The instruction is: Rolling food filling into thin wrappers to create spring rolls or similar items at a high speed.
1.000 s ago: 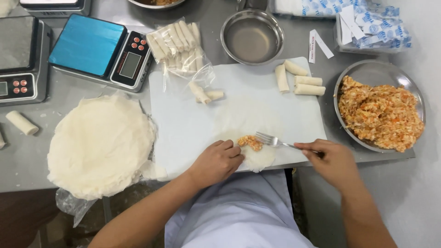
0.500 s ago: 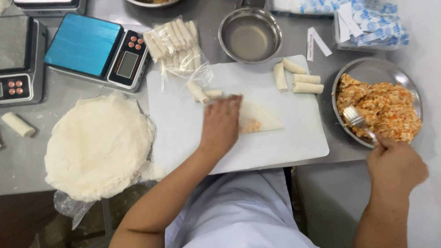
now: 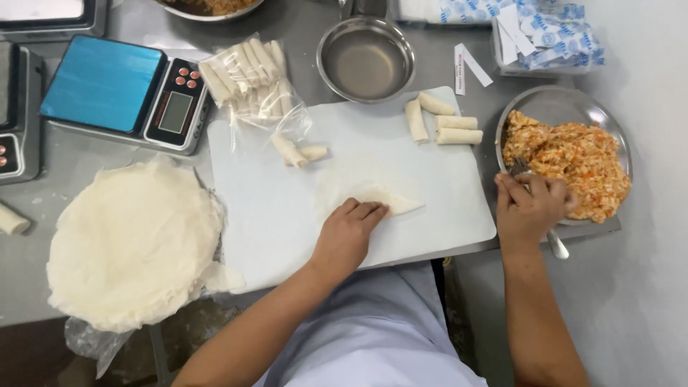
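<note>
My left hand [image 3: 349, 229] presses flat on a folded thin wrapper [image 3: 373, 188] lying on the white cutting board [image 3: 272, 208]. The fold hides what is inside the wrapper. My right hand [image 3: 530, 204] grips a metal fork [image 3: 553, 242] at the near edge of a round metal tray [image 3: 559, 107] heaped with orange and white filling [image 3: 570, 161]. The fork's tines rest at the filling's left edge. Three finished rolls [image 3: 444, 123] lie at the board's far right, two more rolls [image 3: 299, 150] near its far left.
A stack of round wrappers [image 3: 132, 244] sits left of the board. Behind it stand a blue-topped scale [image 3: 118, 89], a plastic bag of rolls [image 3: 247, 75], an empty steel bowl [image 3: 365, 59] and a container of blue-and-white packets [image 3: 545, 32]. One roll [image 3: 11, 218] lies far left.
The fork left the wrapper and went right to the filling tray. My left hand folded the wrapper over the filling and now presses it down nearer the front edge.
</note>
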